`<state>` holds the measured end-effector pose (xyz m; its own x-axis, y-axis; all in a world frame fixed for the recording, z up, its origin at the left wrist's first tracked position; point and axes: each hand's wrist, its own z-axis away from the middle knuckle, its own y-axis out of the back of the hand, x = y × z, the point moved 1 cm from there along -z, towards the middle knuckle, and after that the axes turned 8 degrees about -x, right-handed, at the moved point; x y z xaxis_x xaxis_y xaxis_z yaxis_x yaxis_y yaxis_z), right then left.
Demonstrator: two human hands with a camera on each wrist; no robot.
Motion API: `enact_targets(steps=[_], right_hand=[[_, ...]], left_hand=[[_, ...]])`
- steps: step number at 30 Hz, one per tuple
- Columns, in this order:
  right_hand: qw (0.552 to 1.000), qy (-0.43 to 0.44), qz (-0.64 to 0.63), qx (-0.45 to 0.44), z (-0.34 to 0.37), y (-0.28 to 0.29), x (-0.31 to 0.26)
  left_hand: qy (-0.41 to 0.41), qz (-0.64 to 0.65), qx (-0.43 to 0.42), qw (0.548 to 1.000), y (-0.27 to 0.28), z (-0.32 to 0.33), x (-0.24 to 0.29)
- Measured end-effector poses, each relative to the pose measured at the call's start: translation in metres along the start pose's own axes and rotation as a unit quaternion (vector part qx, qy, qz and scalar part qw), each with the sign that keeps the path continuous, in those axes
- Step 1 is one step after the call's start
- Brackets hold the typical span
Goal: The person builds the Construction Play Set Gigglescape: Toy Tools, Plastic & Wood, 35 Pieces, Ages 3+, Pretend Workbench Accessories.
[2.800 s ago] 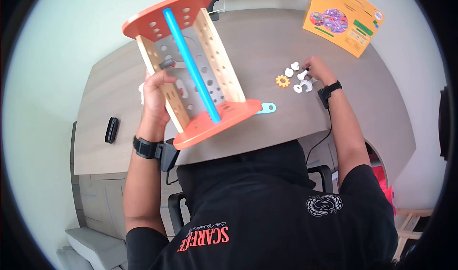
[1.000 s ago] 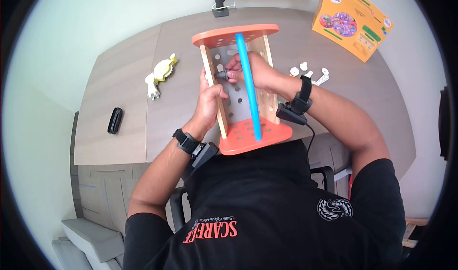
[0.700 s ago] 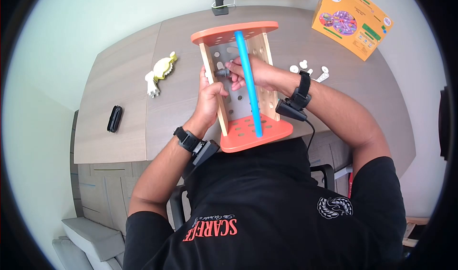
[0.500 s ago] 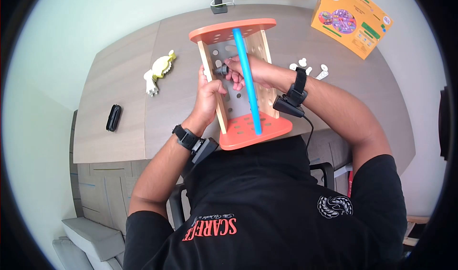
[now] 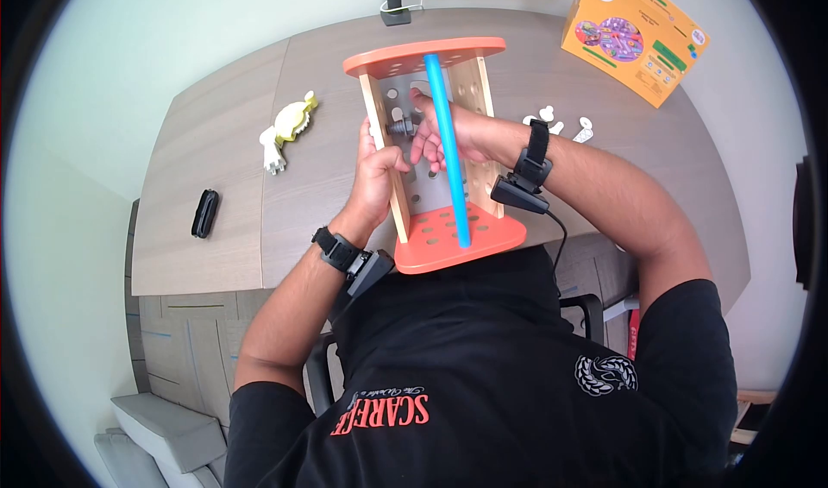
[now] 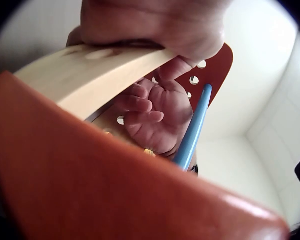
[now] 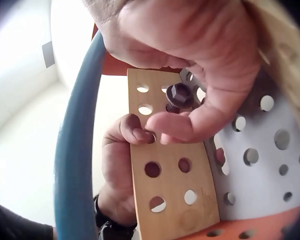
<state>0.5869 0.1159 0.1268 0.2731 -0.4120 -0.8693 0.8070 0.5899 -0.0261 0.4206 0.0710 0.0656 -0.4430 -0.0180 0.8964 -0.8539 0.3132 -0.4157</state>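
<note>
My left hand point(image 5: 377, 182) grips the left wooden side panel point(image 5: 385, 156) of a toy frame with orange end plates point(image 5: 461, 245) and a blue rod point(image 5: 448, 156). A dark grey bolt point(image 5: 402, 126) sticks inward from that panel; its hexagonal head point(image 7: 180, 95) faces inward in the right wrist view. Inside the frame, behind the rod, my right hand point(image 5: 461, 134) is beside the bolt, fingers loosely spread around its head with a gap showing. In the left wrist view, the right hand point(image 6: 162, 117) shows a bare palm and the left hand point(image 6: 155, 22) covers the panel edge.
A yellow and white toy piece point(image 5: 293, 121) and a black case point(image 5: 205, 214) lie on the table point(image 5: 207, 143) at the left. Several small white parts point(image 5: 586, 130) lie right of the frame. A yellow box point(image 5: 636, 37) stands at the back right, and a monitor arm point(image 5: 397, 9) at the back.
Since the earliest frame, my right hand has moved from the small parts into the toy frame, which has shifted right. Most recently its fingers have come off the bolt and spread.
</note>
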Motion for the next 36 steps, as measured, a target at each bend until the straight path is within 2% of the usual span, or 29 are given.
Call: enact_targets(steps=[4, 7, 10, 13, 19, 22, 28, 31, 34, 36], right_hand=[[1.0, 0.003, -0.012, 0.022, 0.012, -0.005, 0.002], [0.998, 0.054, 0.009, -0.003, 0.009, 0.004, 0.012], [0.981, 0.18, 0.064, 0.034, 0.01, -0.003, 0.017], [0.969, 0.213, 0.121, 0.011, 0.003, 0.001, 0.02], [0.969, 0.19, 0.152, 0.031, -0.007, 0.0, 0.023], [0.975, 0.139, 0.172, 0.006, -0.008, 0.001, 0.021], [0.995, 0.069, 0.076, -0.005, -0.005, 0.002, 0.017], [0.988, 0.109, 0.096, 0.047, 0.003, -0.002, 0.017], [0.973, 0.197, 0.115, 0.047, -0.007, 0.0, 0.023], [0.973, 0.202, 0.111, 0.034, -0.006, 0.0, 0.022]], left_hand=[[0.012, -0.007, -0.007, 1.0, 0.002, 0.002, 0.002], [0.028, 0.006, -0.008, 1.0, 0.004, 0.002, 0.0], [0.027, 0.003, -0.004, 1.0, 0.004, 0.001, 0.0], [0.02, -0.004, -0.001, 1.0, 0.003, 0.001, 0.001], [0.002, -0.016, 0.015, 1.0, 0.003, 0.003, -0.001], [-0.002, -0.022, 0.013, 1.0, 0.004, 0.002, -0.005], [-0.004, -0.024, 0.002, 1.0, 0.007, 0.001, -0.009], [0.001, -0.02, -0.007, 1.0, 0.006, 0.001, -0.005], [-0.002, -0.02, -0.008, 1.0, 0.004, 0.001, -0.005], [-0.003, -0.017, -0.004, 1.0, 0.003, 0.002, -0.003]])
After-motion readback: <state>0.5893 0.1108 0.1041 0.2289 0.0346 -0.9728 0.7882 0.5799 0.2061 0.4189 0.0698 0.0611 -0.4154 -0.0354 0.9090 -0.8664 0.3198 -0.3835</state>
